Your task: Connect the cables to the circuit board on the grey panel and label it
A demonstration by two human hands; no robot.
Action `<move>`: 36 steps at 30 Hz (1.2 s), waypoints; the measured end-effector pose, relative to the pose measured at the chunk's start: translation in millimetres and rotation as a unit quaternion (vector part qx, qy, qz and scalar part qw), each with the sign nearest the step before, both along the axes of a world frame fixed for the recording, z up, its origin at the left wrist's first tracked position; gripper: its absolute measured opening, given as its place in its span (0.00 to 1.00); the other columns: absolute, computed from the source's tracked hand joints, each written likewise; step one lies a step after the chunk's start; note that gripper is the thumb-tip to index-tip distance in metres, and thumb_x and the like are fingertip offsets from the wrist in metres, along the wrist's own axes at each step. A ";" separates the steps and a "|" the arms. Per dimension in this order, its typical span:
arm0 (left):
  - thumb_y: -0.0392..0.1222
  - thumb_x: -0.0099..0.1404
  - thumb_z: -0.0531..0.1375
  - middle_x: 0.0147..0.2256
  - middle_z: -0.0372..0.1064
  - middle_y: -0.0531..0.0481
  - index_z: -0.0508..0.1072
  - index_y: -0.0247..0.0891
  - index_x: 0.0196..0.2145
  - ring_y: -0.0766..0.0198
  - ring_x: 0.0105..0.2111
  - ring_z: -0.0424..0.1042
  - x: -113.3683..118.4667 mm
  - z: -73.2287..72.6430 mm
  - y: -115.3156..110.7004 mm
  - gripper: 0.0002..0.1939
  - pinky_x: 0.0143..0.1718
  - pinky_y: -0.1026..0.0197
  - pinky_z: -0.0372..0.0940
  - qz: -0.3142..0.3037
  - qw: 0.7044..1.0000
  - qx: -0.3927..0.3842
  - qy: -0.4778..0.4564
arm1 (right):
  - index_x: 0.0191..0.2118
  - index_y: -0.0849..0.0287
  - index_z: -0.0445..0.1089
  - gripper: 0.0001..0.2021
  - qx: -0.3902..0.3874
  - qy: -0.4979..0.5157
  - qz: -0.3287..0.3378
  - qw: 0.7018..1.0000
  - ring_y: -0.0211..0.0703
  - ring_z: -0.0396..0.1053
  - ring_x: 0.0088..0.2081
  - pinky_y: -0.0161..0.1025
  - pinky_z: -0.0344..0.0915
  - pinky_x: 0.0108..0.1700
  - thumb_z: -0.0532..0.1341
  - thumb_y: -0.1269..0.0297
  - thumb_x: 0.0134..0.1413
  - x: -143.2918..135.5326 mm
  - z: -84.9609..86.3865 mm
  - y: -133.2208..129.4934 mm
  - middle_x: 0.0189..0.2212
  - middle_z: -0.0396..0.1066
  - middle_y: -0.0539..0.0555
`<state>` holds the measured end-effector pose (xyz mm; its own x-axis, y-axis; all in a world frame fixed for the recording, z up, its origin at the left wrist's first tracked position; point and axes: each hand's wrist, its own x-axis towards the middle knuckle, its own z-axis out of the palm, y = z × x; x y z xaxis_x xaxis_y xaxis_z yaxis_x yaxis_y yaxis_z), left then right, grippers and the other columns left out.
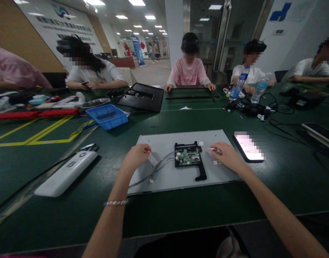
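A flat grey-white panel [164, 179] lies on the table in front of me. On its middle sits a black bracket [201, 173] with a green circuit board [188, 157], and thin grey cables [161, 165] run leftward from it. Over the panel's left part, my left hand [136, 157] is closed in a pinch at the end of a whitish strip [153, 159]. At the right part, the fingers of my right hand [227, 156] are pinched on a small whitish piece [210, 151]; its kind is too small to make out.
A lit phone [248, 147] lies right of the panel, a white power bank [67, 173] at the left. Farther off are a blue tray [107, 116], a black cover [141, 96], water bottles [238, 86] and tangled cables [250, 107]. Across the table, a person holds a black frame [192, 96].
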<state>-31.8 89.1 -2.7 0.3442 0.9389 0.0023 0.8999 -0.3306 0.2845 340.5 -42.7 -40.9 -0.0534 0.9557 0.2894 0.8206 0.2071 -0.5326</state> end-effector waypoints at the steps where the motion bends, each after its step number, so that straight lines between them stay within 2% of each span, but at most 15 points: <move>1: 0.37 0.56 0.53 0.36 0.72 0.45 0.73 0.39 0.34 0.58 0.36 0.71 1.4 -0.3 -0.5 0.11 0.38 0.59 0.63 0.004 1.000 0.013 0.005 | 0.44 0.56 0.70 0.12 0.003 -0.004 -0.001 1.000 0.45 0.69 0.41 0.42 0.64 0.45 0.57 0.64 0.54 -0.5 -0.1 0.1 0.42 0.70 0.57; 5: 0.40 0.59 0.54 0.46 0.67 0.42 0.70 0.37 0.45 0.54 0.46 0.67 10.8 -0.7 -3.7 0.16 0.47 0.54 0.61 0.010 0.995 0.099 0.003 | 0.47 0.57 0.70 0.15 0.003 -0.019 0.000 1.000 0.48 0.68 0.43 0.44 0.63 0.46 0.59 0.63 0.52 -1.6 -1.5 1.4 0.43 0.71 0.58; 8: 0.40 0.61 0.53 0.48 0.65 0.43 0.68 0.37 0.46 0.54 0.49 0.65 24.5 0.9 -9.8 0.16 0.51 0.52 0.59 -0.024 0.989 0.141 -0.030 | 0.48 0.56 0.69 0.16 0.000 -0.018 0.001 1.000 0.48 0.68 0.44 0.45 0.63 0.47 0.58 0.64 0.53 -0.3 -4.0 3.1 0.43 0.71 0.58; 12: 0.39 0.62 0.53 0.46 0.66 0.45 0.68 0.37 0.45 0.57 0.49 0.65 54.2 5.1 -23.7 0.14 0.53 0.53 0.58 -0.096 0.981 0.142 -0.089 | 0.50 0.57 0.68 0.16 -0.002 -0.006 0.001 1.000 0.47 0.68 0.44 0.44 0.63 0.47 0.56 0.65 0.54 1.3 -7.2 5.0 0.45 0.70 0.57; 16: 0.41 0.63 0.52 0.47 0.65 0.45 0.66 0.38 0.48 0.56 0.49 0.65 91.4 7.1 -39.2 0.15 0.52 0.54 0.59 -0.151 0.978 0.118 -0.089 | 0.49 0.57 0.68 0.16 -0.011 -0.004 -0.002 1.000 0.45 0.68 0.44 0.43 0.63 0.47 0.56 0.66 0.54 0.6 -8.4 5.2 0.45 0.70 0.57; 19: 0.44 0.64 0.53 0.50 0.63 0.41 0.62 0.36 0.53 0.54 0.51 0.63 115.6 2.5 -49.2 0.20 0.51 0.53 0.60 -0.167 0.978 0.101 -0.069 | 0.49 0.57 0.68 0.15 -0.009 -0.007 0.000 1.000 0.45 0.68 0.43 0.43 0.64 0.46 0.56 0.66 0.55 -0.1 -8.2 4.7 0.44 0.70 0.57; 21: 0.47 0.65 0.53 0.53 0.59 0.38 0.58 0.35 0.56 0.51 0.53 0.61 126.1 -3.6 -54.5 0.24 0.52 0.51 0.59 -0.151 0.981 0.105 -0.057 | 0.48 0.57 0.68 0.14 0.002 -0.012 -0.001 1.000 0.45 0.68 0.44 0.43 0.63 0.47 0.57 0.65 0.55 -0.3 -7.5 4.7 0.44 0.70 0.57; 25: 0.51 0.65 0.52 0.58 0.53 0.36 0.55 0.36 0.58 0.48 0.57 0.55 129.9 -17.4 -60.1 0.27 0.54 0.46 0.55 -0.125 0.981 0.145 -0.039 | 0.47 0.58 0.68 0.13 0.026 -0.029 0.001 0.999 0.46 0.66 0.46 0.43 0.62 0.49 0.56 0.64 0.57 -1.6 -4.7 8.6 0.45 0.69 0.57; 29: 0.51 0.66 0.51 0.58 0.53 0.37 0.54 0.36 0.58 0.49 0.58 0.54 122.8 -27.1 -59.6 0.26 0.55 0.47 0.54 -0.119 0.980 0.152 -0.042 | 0.48 0.58 0.68 0.14 0.035 -0.086 0.026 0.995 0.46 0.66 0.47 0.43 0.62 0.49 0.55 0.65 0.57 -7.2 -0.5 22.5 0.46 0.69 0.57; 32: 0.49 0.65 0.52 0.57 0.54 0.36 0.54 0.35 0.58 0.50 0.57 0.55 120.9 -29.6 -59.5 0.27 0.55 0.48 0.54 -0.120 0.982 0.137 -0.048 | 0.47 0.58 0.68 0.13 0.032 -0.146 0.051 0.988 0.45 0.66 0.47 0.41 0.62 0.48 0.55 0.67 0.57 -14.7 3.0 37.6 0.45 0.70 0.57; 36: 0.48 0.65 0.52 0.57 0.54 0.35 0.54 0.33 0.58 0.50 0.56 0.58 122.6 -27.4 -62.7 0.27 0.55 0.48 0.55 -0.116 0.984 0.124 -0.054 | 0.40 0.59 0.71 0.09 0.020 -0.228 0.055 0.972 0.45 0.68 0.43 0.39 0.62 0.44 0.55 0.70 0.57 -25.3 7.1 53.9 0.39 0.72 0.57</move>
<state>90.8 26.4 -30.1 0.5350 0.8005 0.2702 0.7608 -0.5955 0.2578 315.2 11.2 -33.8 -0.2868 0.9252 0.2485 0.9409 0.3209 -0.1088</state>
